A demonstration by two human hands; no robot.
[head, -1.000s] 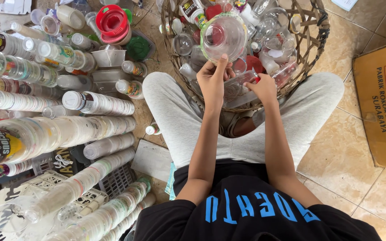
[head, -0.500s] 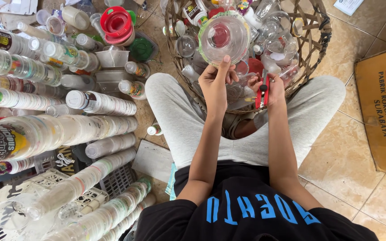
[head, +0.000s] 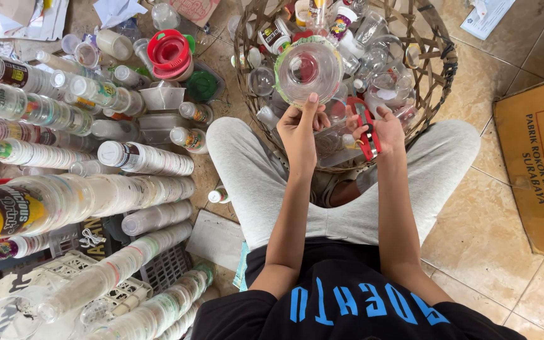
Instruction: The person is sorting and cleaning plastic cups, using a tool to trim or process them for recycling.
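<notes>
My left hand (head: 300,129) holds a clear plastic cup (head: 308,70) up over the woven basket (head: 439,69), its open mouth toward me and a red patch showing through its bottom. My right hand (head: 382,130) grips a red-handled cutter (head: 365,129) beside the cup, just to its right. Both hands hover at the near rim of the basket, which is full of loose clear plastic cups and lids. I sit cross-legged in grey trousers (head: 253,182) with the basket between my knees.
Long nested stacks of plastic cups (head: 89,201) lie in rows on the floor at left. Red lids (head: 170,51), a green lid (head: 204,85) and small bottles sit beyond them. A cardboard box (head: 536,164) lies at right on the tiled floor. A white plastic crate (head: 77,283) is lower left.
My right hand has come out of the basket holding the red-handled cutter and moved beside the cup. My left hand keeps the cup raised.
</notes>
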